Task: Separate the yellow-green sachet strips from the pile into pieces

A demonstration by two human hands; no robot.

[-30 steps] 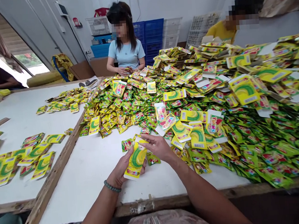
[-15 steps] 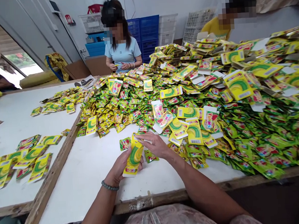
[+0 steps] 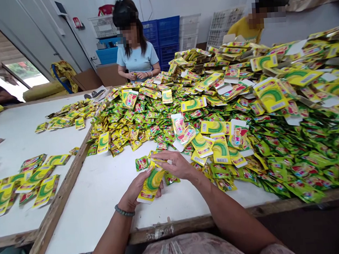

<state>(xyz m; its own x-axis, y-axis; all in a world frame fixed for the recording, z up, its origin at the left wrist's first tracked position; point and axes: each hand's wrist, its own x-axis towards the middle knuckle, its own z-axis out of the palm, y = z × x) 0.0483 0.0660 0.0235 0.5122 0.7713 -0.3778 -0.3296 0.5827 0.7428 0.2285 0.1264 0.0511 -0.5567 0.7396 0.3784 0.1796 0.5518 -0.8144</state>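
My left hand (image 3: 136, 188) is wrapped round a small yellow cardboard box (image 3: 152, 184) with a green swirl, tilted above the white table. At the upper end of the box, the fingers of my right hand (image 3: 176, 165) press together on its edge and partly cover it. What the box contains is hidden. Just behind the box lies a green candy packet (image 3: 142, 164). Another packet (image 3: 170, 178) lies below my right hand. Several flattened or open-ended boxes, one of them a yellow box (image 3: 220, 150), rest to the right of my hands.
A large heap of green packets (image 3: 304, 168) and boxes covers the table's right and back. A wooden strip (image 3: 61, 195) divides the tabletop; groups of boxes (image 3: 45, 191) lie left of it. One co-worker (image 3: 138, 58) stands across the table, another person (image 3: 246, 26) at back right.
The upper end of the box has shifted slightly right and tilts more in my left hand. My right fingers stay at its upper end. The co-worker's hands opposite have come together.
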